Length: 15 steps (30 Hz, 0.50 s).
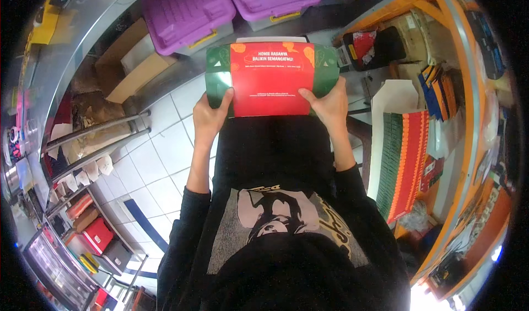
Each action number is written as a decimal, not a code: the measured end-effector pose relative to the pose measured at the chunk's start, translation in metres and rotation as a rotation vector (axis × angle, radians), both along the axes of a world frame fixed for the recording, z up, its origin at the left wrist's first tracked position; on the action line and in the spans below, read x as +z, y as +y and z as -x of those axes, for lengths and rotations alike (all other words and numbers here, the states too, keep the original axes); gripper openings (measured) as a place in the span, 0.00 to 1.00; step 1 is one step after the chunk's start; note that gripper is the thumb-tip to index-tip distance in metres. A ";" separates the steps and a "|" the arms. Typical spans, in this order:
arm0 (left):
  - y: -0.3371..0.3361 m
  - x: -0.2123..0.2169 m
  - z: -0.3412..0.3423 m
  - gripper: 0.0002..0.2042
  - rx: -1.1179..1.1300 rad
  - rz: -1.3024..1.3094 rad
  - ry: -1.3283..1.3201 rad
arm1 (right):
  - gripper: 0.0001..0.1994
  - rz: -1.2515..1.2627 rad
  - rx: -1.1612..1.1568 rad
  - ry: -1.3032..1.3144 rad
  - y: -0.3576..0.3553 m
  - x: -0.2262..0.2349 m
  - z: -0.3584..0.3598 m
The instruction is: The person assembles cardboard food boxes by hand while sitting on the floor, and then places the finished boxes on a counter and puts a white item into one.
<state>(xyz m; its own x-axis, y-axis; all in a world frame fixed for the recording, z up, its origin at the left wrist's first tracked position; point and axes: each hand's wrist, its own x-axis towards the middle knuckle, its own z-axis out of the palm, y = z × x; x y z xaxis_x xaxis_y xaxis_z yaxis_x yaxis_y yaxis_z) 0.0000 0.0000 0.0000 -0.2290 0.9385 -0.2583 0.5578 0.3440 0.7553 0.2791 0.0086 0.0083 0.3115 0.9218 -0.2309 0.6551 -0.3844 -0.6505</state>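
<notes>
Above my lap I hold a red and green printed food carton (273,85) with both hands. Its middle is red with orange shapes and white print, and its two ends are dark green. My left hand (209,115) grips the left end, thumb on the front face. My right hand (330,107) clasps the right end the same way. The fingers of both hands are hidden behind the carton. A white edge (270,38) shows behind its top. To my right stands a stack of matching red and green cartons (405,162), their edges overlapping in a row.
Purple-lidded storage bins (187,13) stand along the far side. An opened brown cardboard box (140,71) lies at the left, near a metal rack (99,132). A wooden-framed shelf (463,90) runs along the right. White floor tiles (160,151) show below.
</notes>
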 end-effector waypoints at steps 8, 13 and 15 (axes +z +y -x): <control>0.006 -0.006 -0.003 0.27 0.030 0.003 0.164 | 0.42 0.020 -0.037 -0.174 0.013 0.003 0.012; -0.035 -0.026 0.017 0.17 -0.056 -0.328 -0.214 | 0.35 -0.661 0.014 0.197 -0.047 -0.017 0.001; -0.055 -0.020 0.031 0.12 -0.271 -0.334 -0.278 | 0.26 -0.522 0.195 0.354 -0.084 -0.053 -0.032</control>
